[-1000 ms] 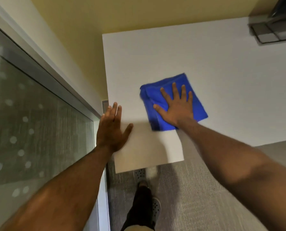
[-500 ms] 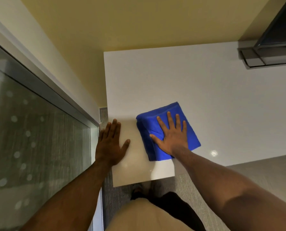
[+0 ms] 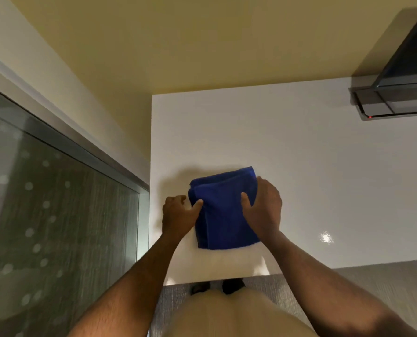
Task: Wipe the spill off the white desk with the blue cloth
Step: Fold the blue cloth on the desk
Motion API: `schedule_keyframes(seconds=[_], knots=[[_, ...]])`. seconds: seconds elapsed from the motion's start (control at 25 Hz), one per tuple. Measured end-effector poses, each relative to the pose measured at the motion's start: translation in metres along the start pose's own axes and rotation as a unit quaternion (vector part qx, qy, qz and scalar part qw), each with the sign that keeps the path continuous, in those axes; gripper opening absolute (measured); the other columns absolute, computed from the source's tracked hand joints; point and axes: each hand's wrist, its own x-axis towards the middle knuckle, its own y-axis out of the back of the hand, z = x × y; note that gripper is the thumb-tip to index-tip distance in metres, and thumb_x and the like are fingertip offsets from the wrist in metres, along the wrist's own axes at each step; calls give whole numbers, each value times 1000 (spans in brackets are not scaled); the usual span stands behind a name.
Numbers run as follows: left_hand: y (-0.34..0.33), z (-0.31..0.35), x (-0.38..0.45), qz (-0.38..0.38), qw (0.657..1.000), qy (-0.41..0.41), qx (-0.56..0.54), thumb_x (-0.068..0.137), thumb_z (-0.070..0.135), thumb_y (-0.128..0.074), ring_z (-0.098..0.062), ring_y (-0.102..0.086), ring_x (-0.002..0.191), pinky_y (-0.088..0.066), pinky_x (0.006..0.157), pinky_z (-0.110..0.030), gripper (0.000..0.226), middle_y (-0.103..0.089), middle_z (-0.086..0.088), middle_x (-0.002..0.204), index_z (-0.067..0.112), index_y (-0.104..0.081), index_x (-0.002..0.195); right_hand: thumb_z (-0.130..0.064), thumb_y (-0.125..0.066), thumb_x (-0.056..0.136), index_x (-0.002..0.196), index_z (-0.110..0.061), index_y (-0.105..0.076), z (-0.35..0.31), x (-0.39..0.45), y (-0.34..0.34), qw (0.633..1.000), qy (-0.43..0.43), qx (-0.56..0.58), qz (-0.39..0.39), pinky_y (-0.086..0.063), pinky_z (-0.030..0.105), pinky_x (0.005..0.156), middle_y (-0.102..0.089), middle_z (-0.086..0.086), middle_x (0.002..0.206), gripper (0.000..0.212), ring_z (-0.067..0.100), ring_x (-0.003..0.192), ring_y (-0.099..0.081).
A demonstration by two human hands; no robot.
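Observation:
A folded blue cloth [image 3: 223, 210] lies on the white desk [image 3: 299, 171] near its front left corner. My left hand [image 3: 178, 215] pinches the cloth's left edge, thumb on top. On the cloth's right edge my right hand [image 3: 263, 210] is closed, thumb on the cloth and fingers curled around its side. No spill is visible on the desk; a small bright glint [image 3: 326, 237] shows to the right of the cloth.
A dark monitor on a grey stand [image 3: 394, 103] sits at the desk's back right. A yellow wall [image 3: 202, 45] runs behind the desk, and a frosted glass panel [image 3: 52, 215] stands on the left. Grey carpet [image 3: 372, 283] lies below the desk's front edge.
Both hands were flat before, the left on the desk and the right pressing the cloth. Now both grip the cloth's edges. The view has tilted up.

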Motion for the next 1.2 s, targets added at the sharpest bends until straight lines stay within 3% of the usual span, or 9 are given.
schedule_keyframes(seconds=[0.16, 0.32, 0.44, 0.64, 0.72, 0.84, 0.96, 1.08, 1.2], knots=[[-10, 20, 4, -42, 995, 92, 8, 80, 58, -70, -27, -61, 106, -55, 92, -44, 66, -61, -11, 120, 9, -58, 121, -38, -58, 86, 104, -17, -58, 10, 19, 8, 991, -55, -105, -56, -40, 33, 73, -63, 4, 98, 27, 19, 82, -52], [-12, 40, 2, -48, 980, 129, 141, 81, 68, -61, -30, -60, 109, -51, 94, -46, 71, -64, -11, 117, 10, -56, 122, -36, -59, 87, 108, -15, -57, 7, 19, 7, 985, -125, -65, -100, -39, 36, 83, -60, 5, 105, 29, 23, 95, -51], [-17, 44, -2, -78, 981, 138, 112, 88, 57, -60, -31, -60, 110, -51, 97, -46, 60, -63, -12, 120, 11, -53, 126, -30, -58, 88, 105, -14, -55, 4, 19, 6, 973, -186, -15, -133, -40, 35, 78, -55, 6, 109, 24, 20, 96, -43], [-27, 48, -19, -36, 992, 114, 43, 94, 38, -57, -28, -62, 99, -54, 87, -40, 40, -65, -10, 112, 9, -52, 121, -31, -47, 94, 98, -24, -44, 8, 11, 13, 986, -109, 5, -126, -39, 26, 62, -55, -4, 94, 9, 18, 85, -55], [-28, 47, -28, -29, 994, 90, -47, 92, 35, -62, -22, -60, 88, -51, 75, -34, 43, -60, -3, 105, 13, -40, 122, -33, -47, 96, 111, -28, -42, 16, 7, 19, 987, -74, 29, -143, -30, 18, 53, -59, -8, 93, 17, 14, 75, -56], [-25, 37, -43, -37, 995, -5, -89, 90, 23, -68, -11, -57, 73, -45, 61, -22, 44, -52, 9, 86, 23, -29, 111, -17, -50, 94, 133, -31, -36, 30, 4, 30, 974, 33, 73, -210, -37, 12, 63, -59, -4, 113, 43, 14, 85, -59], [-14, 29, -46, -59, 991, -110, -53, 94, 5, -55, -9, -57, 71, -47, 67, -23, 21, -58, 5, 80, 22, -44, 96, -2, -45, 93, 113, -24, -61, 34, 10, 34, 973, 94, 62, -202, -36, 8, 79, -57, 2, 125, 33, 21, 105, -60], [7, 40, -33, -34, 983, -174, -54, 95, -2, -51, -7, -60, 88, -45, 79, -12, 23, -68, -5, 104, 13, -65, 105, -2, -46, 92, 116, -20, -66, 19, 30, 33, 975, 103, 75, -183, -33, 6, 88, -55, 2, 132, 36, 20, 115, -55], [33, 59, -6, -43, 982, -183, -6, 95, 10, -58, -21, -54, 118, -37, 93, -13, 44, -55, -8, 133, 15, -52, 138, -4, -53, 89, 136, -18, -50, -3, 65, 32, 970, 130, 59, -198, -29, 19, 101, -43, 4, 146, 49, 22, 129, -45]])
